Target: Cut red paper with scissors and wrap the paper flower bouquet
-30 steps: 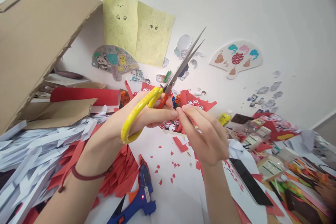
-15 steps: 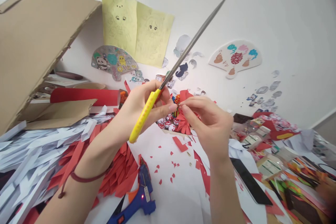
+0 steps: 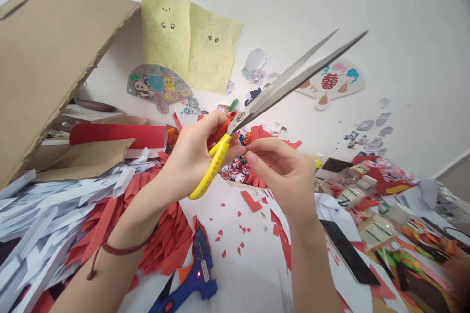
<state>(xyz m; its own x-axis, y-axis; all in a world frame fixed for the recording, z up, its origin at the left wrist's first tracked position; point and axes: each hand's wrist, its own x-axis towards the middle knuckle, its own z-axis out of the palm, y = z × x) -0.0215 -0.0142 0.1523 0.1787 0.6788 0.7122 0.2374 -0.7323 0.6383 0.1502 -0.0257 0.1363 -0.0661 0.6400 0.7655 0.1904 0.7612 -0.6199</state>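
Left hand clenched round the yellow plastic handle of long scissors. The steel blades, narrow and tapering, are slightly parted and point up and to the right, across the white wall. Right hand is just beside it, thumb and forefinger nipped together and touching the left fingertips below the scissor pivot. I cannot tell what they pinch; it is too small. Both hands are raised above the worktop, a smooth white surface littered with small jagged red scraps. A blue glue gun lies under the left wrist. On the left are heaps of pointed paper strips, red near me and white further out. A corrugated cardboard sheet leans above them. A flat black phone lies to the right of the right forearm.
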